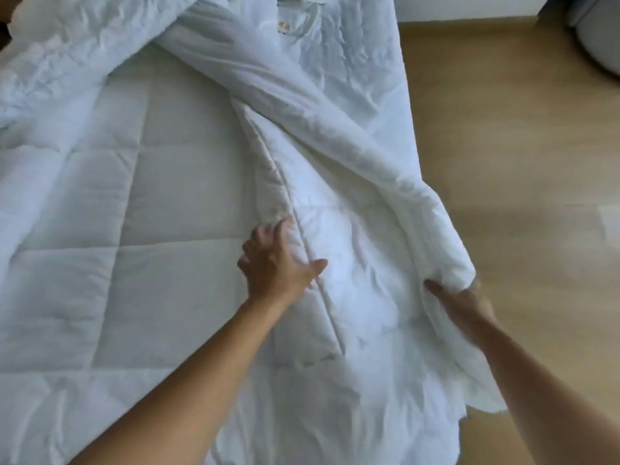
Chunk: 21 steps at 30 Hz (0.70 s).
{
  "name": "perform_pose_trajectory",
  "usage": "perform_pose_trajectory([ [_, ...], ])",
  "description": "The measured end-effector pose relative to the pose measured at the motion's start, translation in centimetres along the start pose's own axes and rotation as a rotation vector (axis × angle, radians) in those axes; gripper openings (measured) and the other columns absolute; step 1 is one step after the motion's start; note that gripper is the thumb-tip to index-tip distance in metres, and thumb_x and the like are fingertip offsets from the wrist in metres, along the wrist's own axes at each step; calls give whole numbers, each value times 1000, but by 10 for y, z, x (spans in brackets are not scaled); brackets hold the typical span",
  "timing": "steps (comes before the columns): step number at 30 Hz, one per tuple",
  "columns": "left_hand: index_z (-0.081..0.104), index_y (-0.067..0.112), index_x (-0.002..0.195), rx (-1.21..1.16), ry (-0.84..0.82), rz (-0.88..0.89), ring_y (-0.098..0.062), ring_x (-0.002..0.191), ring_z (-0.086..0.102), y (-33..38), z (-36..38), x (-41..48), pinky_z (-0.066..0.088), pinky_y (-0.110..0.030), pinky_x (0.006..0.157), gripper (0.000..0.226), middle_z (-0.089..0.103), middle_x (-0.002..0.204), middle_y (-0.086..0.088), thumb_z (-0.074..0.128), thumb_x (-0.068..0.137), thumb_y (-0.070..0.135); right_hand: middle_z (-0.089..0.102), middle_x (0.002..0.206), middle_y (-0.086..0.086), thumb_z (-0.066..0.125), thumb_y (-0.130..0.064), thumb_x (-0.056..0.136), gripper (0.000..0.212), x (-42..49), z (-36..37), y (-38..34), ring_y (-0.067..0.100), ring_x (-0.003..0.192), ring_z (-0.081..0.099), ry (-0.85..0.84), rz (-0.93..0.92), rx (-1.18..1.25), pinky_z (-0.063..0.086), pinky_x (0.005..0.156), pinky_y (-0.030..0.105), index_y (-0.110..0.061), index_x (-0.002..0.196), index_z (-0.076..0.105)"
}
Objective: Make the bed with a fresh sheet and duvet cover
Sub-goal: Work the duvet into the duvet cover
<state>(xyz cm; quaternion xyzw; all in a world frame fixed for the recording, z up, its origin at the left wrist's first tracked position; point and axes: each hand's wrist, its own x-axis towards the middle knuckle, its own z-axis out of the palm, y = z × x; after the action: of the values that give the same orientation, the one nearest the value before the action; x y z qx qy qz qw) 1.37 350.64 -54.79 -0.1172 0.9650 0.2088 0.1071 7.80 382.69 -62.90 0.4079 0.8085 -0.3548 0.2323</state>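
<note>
A white quilted duvet (110,203) lies spread over the bed, its stitched squares showing on the left. A thinner white duvet cover (302,105) runs diagonally over it from the top centre down to the lower right, bunched into a long roll. My left hand (275,260) grips the piped edge of the duvet near the middle, fingers curled into the fabric. At the bed's right edge my right hand (463,303) holds the bunched end of the roll, fingers tucked underneath and hidden.
Light wooden floor (520,162) fills the right side beyond the bed edge. A grey rounded object (600,35) stands at the top right corner. A small label (285,26) shows on the white fabric near the top.
</note>
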Motion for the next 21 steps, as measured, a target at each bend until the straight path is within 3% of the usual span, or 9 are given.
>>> perform_pose_trajectory([
  [2,24,21,155,-180,-272,-272,-31,133,48,-12,12,-26,43,-37,103,122,45,149,-10,88,59,62,62,128,9,78,-77,60,115,2,15,-9,34,118,60,-49,-79,19,49,92,38,-14,147,37],
  [3,21,17,154,-271,-350,-341,-29,131,51,-9,24,-38,44,-31,97,118,48,147,-9,89,64,53,63,128,11,78,-73,64,110,2,21,-10,35,118,60,-31,-117,-27,47,90,38,-14,146,35],
  [6,16,10,154,-213,-343,-419,-31,126,54,15,69,-53,44,-29,95,92,53,143,-12,71,83,31,69,116,11,66,-59,85,68,8,22,9,38,111,62,8,-178,-100,42,80,37,-16,135,48],
  [8,10,7,157,-121,-358,-408,-33,128,53,35,91,-53,43,-32,95,86,52,144,-12,59,89,24,67,94,2,59,-49,92,40,20,1,26,35,102,64,-30,-221,-6,40,75,33,-20,119,60],
  [11,37,10,143,-61,-369,-331,-32,120,58,53,111,-56,41,-27,84,61,59,135,-9,54,85,17,67,81,1,55,-29,86,19,46,-40,66,30,82,64,-31,-178,151,43,62,33,-16,92,67],
  [14,44,10,141,-59,-386,-276,-34,125,56,62,125,-76,43,-28,93,60,58,138,-13,54,82,14,72,105,17,58,-25,94,26,69,-67,103,28,90,67,-28,11,184,50,71,36,-7,108,71],
  [18,43,7,137,-85,-532,-185,-32,131,51,61,145,-102,43,-33,105,53,52,140,-15,60,87,17,63,113,25,66,-35,92,58,76,-65,100,40,106,61,114,206,-123,49,97,50,3,135,52],
  [19,42,6,137,-70,-554,-156,-32,130,51,56,149,-106,42,-34,105,53,52,140,-16,61,89,21,57,124,25,70,-35,87,68,69,-55,85,41,116,56,222,137,-173,44,101,53,-3,141,44],
  [21,43,3,137,-47,-577,-62,-31,129,50,44,149,-111,41,-36,105,59,52,139,-16,65,92,34,43,146,23,73,-34,80,82,33,-23,48,41,134,41,403,-301,-190,34,106,54,-14,149,34],
])
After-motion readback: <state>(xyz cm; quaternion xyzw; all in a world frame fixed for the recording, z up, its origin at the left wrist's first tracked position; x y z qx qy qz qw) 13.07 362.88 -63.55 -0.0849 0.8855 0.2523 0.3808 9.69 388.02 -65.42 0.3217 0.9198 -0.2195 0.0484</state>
